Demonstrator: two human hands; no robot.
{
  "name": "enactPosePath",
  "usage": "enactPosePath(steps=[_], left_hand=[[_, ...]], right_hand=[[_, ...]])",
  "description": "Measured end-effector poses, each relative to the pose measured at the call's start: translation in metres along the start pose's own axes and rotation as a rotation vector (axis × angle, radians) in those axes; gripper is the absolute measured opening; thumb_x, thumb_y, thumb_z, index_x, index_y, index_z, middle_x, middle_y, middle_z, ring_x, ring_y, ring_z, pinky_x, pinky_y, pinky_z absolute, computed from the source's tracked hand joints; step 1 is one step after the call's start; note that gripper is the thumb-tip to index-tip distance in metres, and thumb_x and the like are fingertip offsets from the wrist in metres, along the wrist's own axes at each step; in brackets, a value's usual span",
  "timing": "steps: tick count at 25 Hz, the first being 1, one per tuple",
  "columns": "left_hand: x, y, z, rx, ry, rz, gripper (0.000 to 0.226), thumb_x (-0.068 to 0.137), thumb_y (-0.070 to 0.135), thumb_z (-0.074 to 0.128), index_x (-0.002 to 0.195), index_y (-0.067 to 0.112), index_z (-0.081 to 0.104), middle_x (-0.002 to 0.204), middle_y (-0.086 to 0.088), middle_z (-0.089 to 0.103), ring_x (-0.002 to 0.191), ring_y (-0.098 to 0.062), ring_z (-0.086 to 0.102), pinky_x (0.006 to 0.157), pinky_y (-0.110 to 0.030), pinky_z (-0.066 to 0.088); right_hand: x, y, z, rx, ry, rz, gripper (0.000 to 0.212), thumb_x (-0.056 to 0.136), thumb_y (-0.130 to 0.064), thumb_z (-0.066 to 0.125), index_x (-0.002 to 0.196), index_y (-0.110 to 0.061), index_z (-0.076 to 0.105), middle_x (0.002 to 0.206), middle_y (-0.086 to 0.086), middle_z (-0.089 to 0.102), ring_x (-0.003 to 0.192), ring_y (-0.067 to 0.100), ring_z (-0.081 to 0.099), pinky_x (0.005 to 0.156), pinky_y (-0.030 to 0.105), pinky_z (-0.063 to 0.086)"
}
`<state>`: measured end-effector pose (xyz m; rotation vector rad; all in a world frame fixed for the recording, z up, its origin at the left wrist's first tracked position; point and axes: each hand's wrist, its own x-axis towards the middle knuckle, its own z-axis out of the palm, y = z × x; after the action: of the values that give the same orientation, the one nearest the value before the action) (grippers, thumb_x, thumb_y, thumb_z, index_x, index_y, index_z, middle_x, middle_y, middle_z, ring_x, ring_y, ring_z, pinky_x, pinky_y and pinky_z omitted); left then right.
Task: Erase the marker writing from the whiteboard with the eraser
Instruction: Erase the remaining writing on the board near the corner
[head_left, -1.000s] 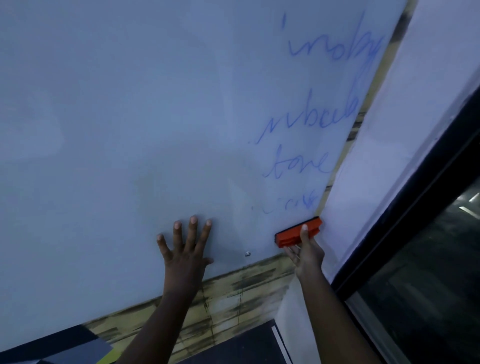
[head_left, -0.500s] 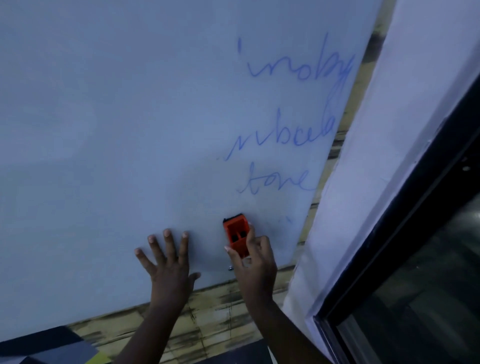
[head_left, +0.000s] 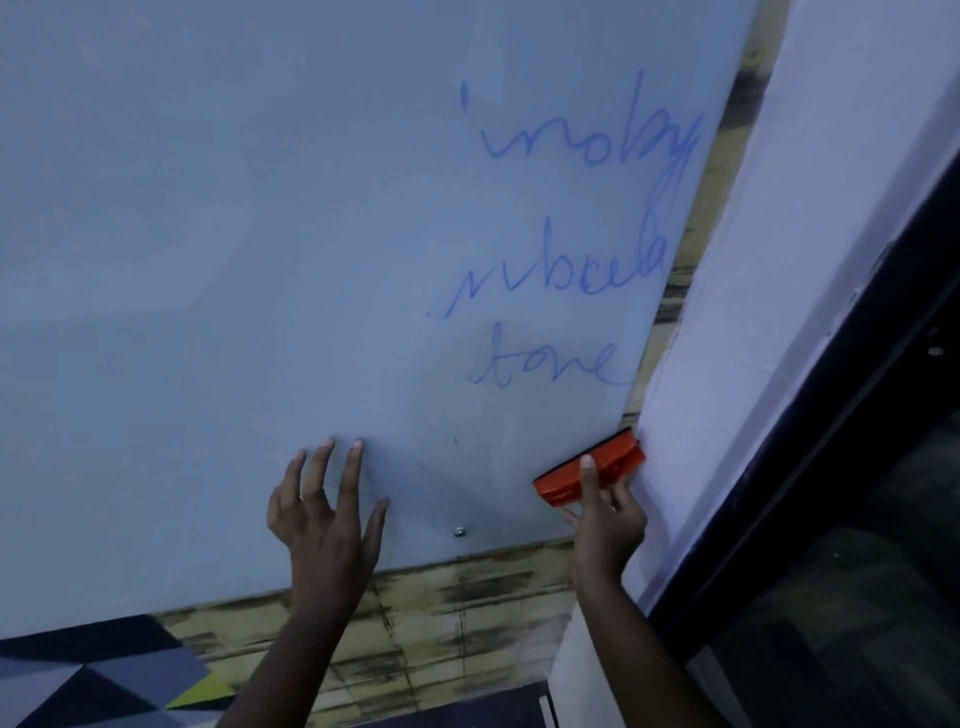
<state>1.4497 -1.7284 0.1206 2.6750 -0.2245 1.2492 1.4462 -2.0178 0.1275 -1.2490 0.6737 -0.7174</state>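
We hold the eraser (head_left: 589, 472) in our right hand (head_left: 605, 519), index finger laid across its back and the remaining fingers curled beneath its lower edge. It sits flat against the whiteboard (head_left: 260, 260), just below the word "tone" (head_left: 545, 366) and touching the board's right edge. We judge the eraser to be light and rigid: a hard orange plastic shell with a dark wiping pad on the board side. Grip it across the short dimension of the shell, at mid-length, so pressure spreads evenly over the pad. The board surface looks smooth and slick, so the pad should glide with little resistance.

Our left hand (head_left: 324, 512) grasps nothing; its fingers are spread, fingertips (head_left: 326, 444) on the board, left of the eraser. Three lines of blue marker writing (head_left: 582, 208) remain above the eraser, stacked near the board's right edge. The area directly below "tone" appears wiped. A small metal fastener (head_left: 460, 531) sits below and left of the eraser.
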Motion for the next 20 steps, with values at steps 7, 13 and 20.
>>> enactPosePath(steps=[7, 13, 20], left_hand=[[0.005, -0.004, -0.016, -0.034, 0.006, -0.001, 0.065, 0.095, 0.022, 0.072, 0.155, 0.008, 0.052, 0.162, -0.021, 0.036, 0.145, -0.046, 0.042, 0.110, -0.055, 0.035], [0.007, -0.019, -0.026, 0.006, -0.015, 0.026, 0.061, 0.095, 0.017, 0.069, 0.155, 0.016, 0.054, 0.161, -0.023, 0.038, 0.144, -0.046, 0.045, 0.104, -0.058, 0.039], [0.006, -0.017, -0.027, -0.007, 0.016, -0.065, 0.074, 0.090, -0.012, 0.070, 0.154, 0.021, 0.055, 0.160, -0.023, 0.038, 0.145, -0.044, 0.044, 0.102, -0.057, 0.040]], right_hand=[[-0.069, 0.015, 0.049, -0.781, -0.322, -1.045, 0.072, 0.073, -0.046, 0.086, 0.138, -0.025, 0.064, 0.092, 0.004, 0.053, 0.078, 0.023, 0.055, 0.065, 0.036, 0.047], [-0.071, 0.014, 0.047, -0.936, -0.408, -1.167, 0.082, 0.064, -0.050, 0.092, 0.139, -0.040, 0.059, 0.093, 0.002, 0.053, 0.083, 0.025, 0.054, 0.071, 0.038, 0.037], [-0.071, -0.069, 0.067, -0.740, -0.244, -1.080, 0.073, 0.071, -0.046, 0.086, 0.139, -0.037, 0.063, 0.097, 0.002, 0.051, 0.089, 0.026, 0.051, 0.075, 0.040, 0.040]])
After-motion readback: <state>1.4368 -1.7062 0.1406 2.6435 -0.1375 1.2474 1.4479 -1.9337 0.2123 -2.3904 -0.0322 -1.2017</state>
